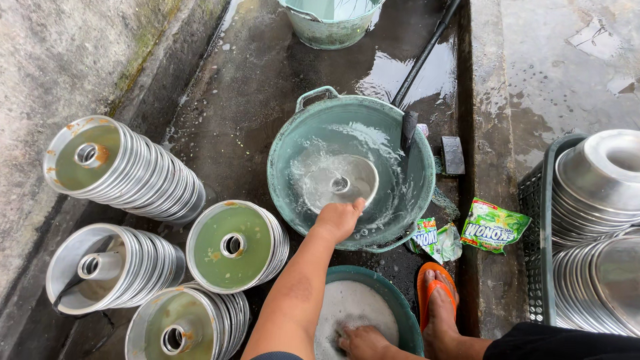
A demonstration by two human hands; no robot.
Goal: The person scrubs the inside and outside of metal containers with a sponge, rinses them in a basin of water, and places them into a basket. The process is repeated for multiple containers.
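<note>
Far to the left of the gripping hand, four stacks of used ring moulds (233, 245) lie on their sides on the wet concrete, their open faces smeared with greenish residue. The left hand (339, 220) reaches forward over the near rim of a large green basin (288, 190) of water, its fingers curled shut on the edge of a single metal ring mould (340, 180); that mould lies just beyond the knuckles, tilted in the splashing water with its centre tube showing, and the hand grips it at its nearest rim. Nearer the body than this hand, a smaller green basin (400, 313) holds soapy foam, and the right hand (363, 341) is pressed down into that foam at its near edge; whether its fingers hold anything I cannot tell. To the right of the grip, a black hose (423, 57) dips into the large basin, crumpled green detergent packets (492, 227) lie on the ground, an orange sandal (437, 293) covers a foot, and a dark crate (533, 233) carries stacks of clean moulds (600, 180).
</note>
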